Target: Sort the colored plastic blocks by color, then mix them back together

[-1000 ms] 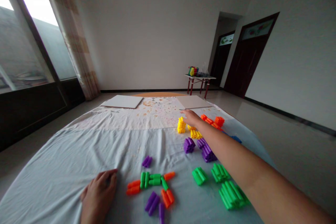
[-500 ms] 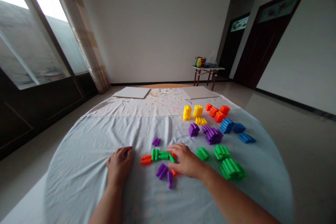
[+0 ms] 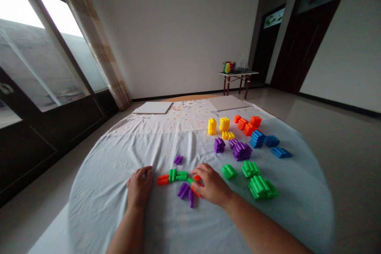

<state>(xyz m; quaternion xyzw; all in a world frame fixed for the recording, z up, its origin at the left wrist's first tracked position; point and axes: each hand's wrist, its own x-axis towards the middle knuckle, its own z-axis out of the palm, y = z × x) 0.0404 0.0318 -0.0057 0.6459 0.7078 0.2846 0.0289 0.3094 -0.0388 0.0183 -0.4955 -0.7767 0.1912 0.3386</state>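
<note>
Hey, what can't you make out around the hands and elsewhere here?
Head view: orange pieces by the right hand, partly hidden by it, so its grip is unclear.
Head view: the underside of the left hand, hidden by its back.
Head view: what the clear bag on the far table holds, too small and blurred.
Head view: forearms, cut off by the bottom edge.
</note>
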